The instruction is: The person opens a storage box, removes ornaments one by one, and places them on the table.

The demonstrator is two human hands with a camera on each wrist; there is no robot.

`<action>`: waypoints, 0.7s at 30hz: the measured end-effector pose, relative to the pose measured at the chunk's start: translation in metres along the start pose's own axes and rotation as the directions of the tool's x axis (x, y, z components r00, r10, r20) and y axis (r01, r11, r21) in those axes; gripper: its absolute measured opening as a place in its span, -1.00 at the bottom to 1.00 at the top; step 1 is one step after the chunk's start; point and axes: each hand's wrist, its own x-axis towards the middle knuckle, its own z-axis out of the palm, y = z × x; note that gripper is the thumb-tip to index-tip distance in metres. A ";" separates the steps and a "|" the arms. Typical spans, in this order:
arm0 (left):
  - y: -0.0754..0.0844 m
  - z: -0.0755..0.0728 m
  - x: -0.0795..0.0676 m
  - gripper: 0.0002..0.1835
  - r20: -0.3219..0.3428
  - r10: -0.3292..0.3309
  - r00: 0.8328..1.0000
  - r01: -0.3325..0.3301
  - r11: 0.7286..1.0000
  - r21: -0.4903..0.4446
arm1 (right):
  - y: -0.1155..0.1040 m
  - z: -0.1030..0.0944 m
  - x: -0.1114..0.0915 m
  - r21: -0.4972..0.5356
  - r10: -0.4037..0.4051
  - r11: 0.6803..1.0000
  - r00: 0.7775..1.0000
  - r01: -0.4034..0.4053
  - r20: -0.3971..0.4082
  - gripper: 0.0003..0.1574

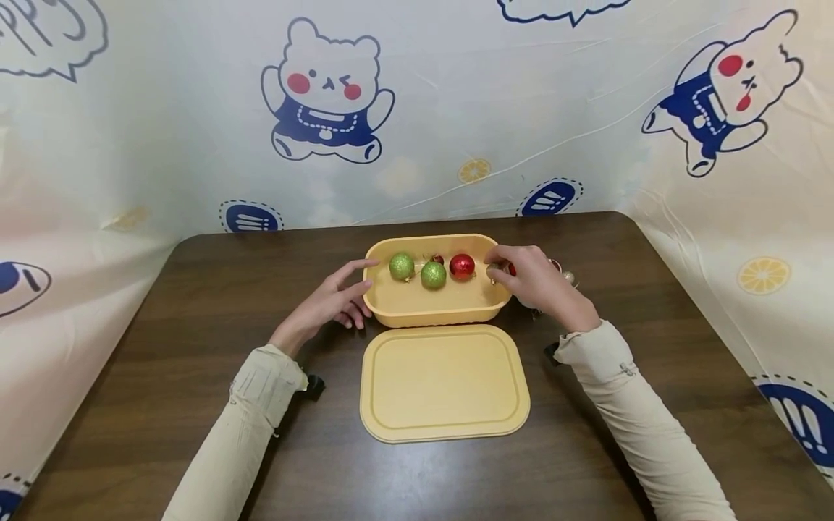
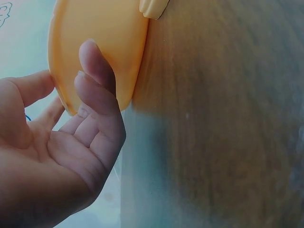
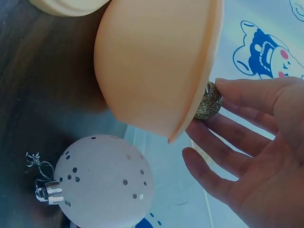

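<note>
My right hand (image 1: 529, 278) is over the right end of a yellow plastic box (image 1: 430, 316). In the right wrist view its thumb and fingers pinch a small gold glitter bauble (image 3: 209, 101) at the box's rim. At the opposite end, my left hand (image 1: 329, 300) touches the rim with thumb and index finger; the other fingers bend loosely beside the outer wall. Inside the box lie two green glitter baubles (image 1: 433, 275), a shiny red bauble (image 1: 462, 267) and a small dark red one (image 1: 438, 259).
A flat yellow lid (image 1: 445, 383) lies on the dark wooden table (image 1: 215, 325) in front of the box. Right of the box, a large white bauble with dark dots (image 3: 104, 183) stands close by. More baubles (image 1: 569, 277) are partly hidden behind my right hand. A printed curtain (image 1: 430, 123) hangs behind.
</note>
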 end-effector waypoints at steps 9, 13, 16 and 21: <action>-0.001 0.001 0.000 -0.45 0.002 -0.001 1.000 0.001 1.000 0.002 | -0.006 -0.009 -0.008 0.011 -0.023 1.000 0.998 0.023 -0.054 -0.71; 0.000 0.002 -0.001 -0.45 0.005 -0.003 1.000 0.003 1.000 0.002 | -0.007 -0.012 -0.012 0.001 -0.043 0.999 0.997 0.043 -0.061 -0.73; -0.001 0.001 -0.001 -0.45 0.005 -0.002 1.000 0.002 1.000 0.004 | -0.007 -0.015 -0.015 0.001 -0.033 0.999 0.997 0.033 -0.064 -0.75; 0.000 0.001 -0.001 -0.44 0.001 0.004 1.000 -0.004 1.000 -0.004 | -0.002 -0.021 -0.023 -0.004 -0.030 1.000 0.995 0.030 -0.094 -0.78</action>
